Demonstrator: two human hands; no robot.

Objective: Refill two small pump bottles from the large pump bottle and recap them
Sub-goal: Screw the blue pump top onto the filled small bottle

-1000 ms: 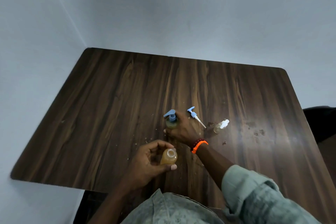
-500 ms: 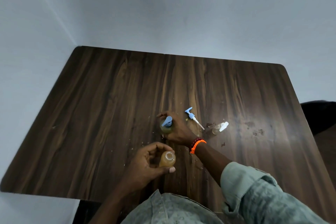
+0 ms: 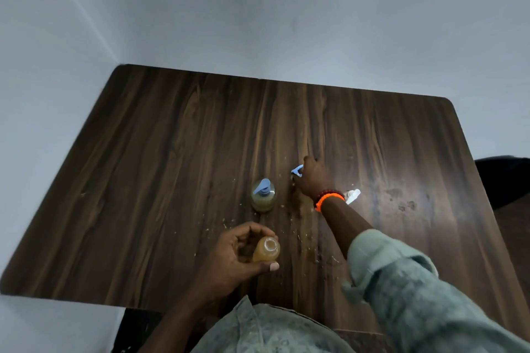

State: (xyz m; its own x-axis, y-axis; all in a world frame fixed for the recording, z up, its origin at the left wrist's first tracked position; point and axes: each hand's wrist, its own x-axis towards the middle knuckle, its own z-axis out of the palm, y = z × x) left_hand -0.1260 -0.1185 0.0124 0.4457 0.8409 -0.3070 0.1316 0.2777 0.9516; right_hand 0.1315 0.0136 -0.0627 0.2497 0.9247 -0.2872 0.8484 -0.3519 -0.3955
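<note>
Bottles for the refill are spread over the near half of a dark wood-grain counter [image 3: 172,152]. An uncapped small bottle [image 3: 266,250] of amber liquid stands upright near the near edge, its open neck showing, and the left hand [image 3: 232,255] wraps it from the left: fingers [image 3: 252,231] curl round the far side and the thumb [image 3: 265,266] lies across the near side. Just beyond it, apart from the hand, the large bottle [image 3: 263,195] stands upright with its blue pump head screwed on and greenish-yellow liquid inside. To the right of that, the right hand [image 3: 314,178] reaches across the counter with its fingers [image 3: 308,162] bent down over a loose blue pump [image 3: 297,170] lying on the wood; only the pump's head shows past the knuckles, and they appear to pinch it, though the contact itself is hidden. A red bead band and an orange band [image 3: 329,200] circle that wrist. Just right of the wrist, partly hidden by it, a white pump top [image 3: 353,196] shows; whatever it sits on cannot be made out. Crumbs and pale specks scatter the wood between the bottles, and dark wet-looking stains [image 3: 401,200] mark the counter farther right. Pale green sleeves [image 3: 401,281] cover the arms, the right one pushed up the forearm.
</note>
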